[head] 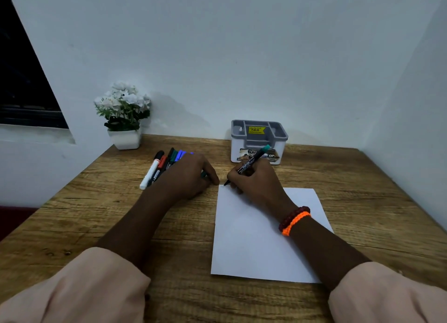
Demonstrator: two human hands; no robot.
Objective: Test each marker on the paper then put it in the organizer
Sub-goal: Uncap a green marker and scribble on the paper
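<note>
Paper (254, 245) flat on worktop (96, 216), at 5 o'clock from centre. Right hand (254, 180) grips black marker (251, 163), teal end up toward 1 o'clock, tip touching paper's top-left corner beside faint scribble. Left hand (191, 175) curled on worktop just left of paper, pinching small teal cap (204, 174). Spare markers (162, 168) bunched at 10 o'clock, partly under left hand. Organizer (258, 139) at 12 o'clock, behind right hand. Flowerpot (125, 122) at 11 o'clock by wall
</note>
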